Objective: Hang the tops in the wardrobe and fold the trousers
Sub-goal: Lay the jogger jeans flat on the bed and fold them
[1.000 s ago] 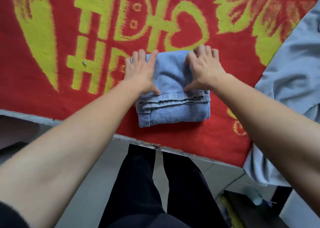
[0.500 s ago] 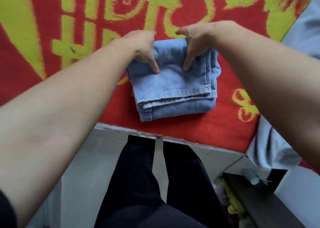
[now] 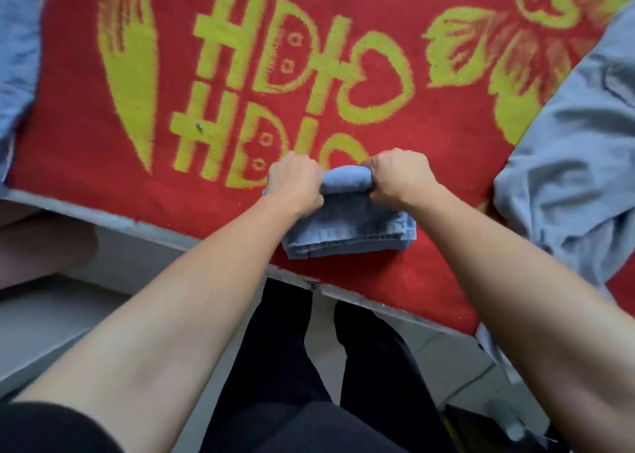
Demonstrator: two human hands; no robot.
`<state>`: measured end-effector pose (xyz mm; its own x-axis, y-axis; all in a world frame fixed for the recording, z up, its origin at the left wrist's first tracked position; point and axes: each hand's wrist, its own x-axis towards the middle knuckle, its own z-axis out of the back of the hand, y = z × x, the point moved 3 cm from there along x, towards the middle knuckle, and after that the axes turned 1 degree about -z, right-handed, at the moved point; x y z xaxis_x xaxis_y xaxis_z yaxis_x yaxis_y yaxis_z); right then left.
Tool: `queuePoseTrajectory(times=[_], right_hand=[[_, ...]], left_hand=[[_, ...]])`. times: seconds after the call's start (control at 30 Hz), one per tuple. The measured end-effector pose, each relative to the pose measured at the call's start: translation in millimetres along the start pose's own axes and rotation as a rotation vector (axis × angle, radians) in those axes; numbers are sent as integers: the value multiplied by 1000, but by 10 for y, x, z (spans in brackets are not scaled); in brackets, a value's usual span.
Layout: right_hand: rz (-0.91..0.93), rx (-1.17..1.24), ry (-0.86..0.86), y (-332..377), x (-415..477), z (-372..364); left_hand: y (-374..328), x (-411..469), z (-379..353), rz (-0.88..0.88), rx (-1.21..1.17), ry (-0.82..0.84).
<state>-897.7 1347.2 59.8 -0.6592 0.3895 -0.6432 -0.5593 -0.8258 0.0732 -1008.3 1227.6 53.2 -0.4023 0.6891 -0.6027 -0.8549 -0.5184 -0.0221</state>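
Your left hand (image 3: pixel 295 181) and right hand (image 3: pixel 400 176) clench the far fold of the folded jeans (image 3: pixel 347 229), lying crosswise at the red blanket's (image 3: pixel 103 191) near edge, hems facing you.

One head-worn view (wide-angle) looks steeply down, close over the red blanket's (image 3: pixel 75 177) near edge.

jeans (image 3: pixel 347 227) on blanket (image 3: pixel 137 195) — shirt (image 3: pixel 567 177) right
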Motion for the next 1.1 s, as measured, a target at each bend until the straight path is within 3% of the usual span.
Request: queuePoseTrajectory(times=[0.2, 0.37, 0.63, 0.87, 1.1], right_hand=[[187, -86, -325, 306, -785, 769], [334, -58, -612, 772, -1557, 1705], [609, -98, -828, 1780, -2801, 2538], [800, -163, -902, 2682, -4047, 2306], [1018, -239, -961, 3606, -5488, 1309]], left_hand=[[124, -1089, 546, 197, -134, -254], [421, -2133, 1450, 345, 17, -602], [722, -4010, 2099, 673, 73, -775], [759, -5662, 1666, 866, 60, -884], [516, -7521, 618, 1056, 65, -945]])
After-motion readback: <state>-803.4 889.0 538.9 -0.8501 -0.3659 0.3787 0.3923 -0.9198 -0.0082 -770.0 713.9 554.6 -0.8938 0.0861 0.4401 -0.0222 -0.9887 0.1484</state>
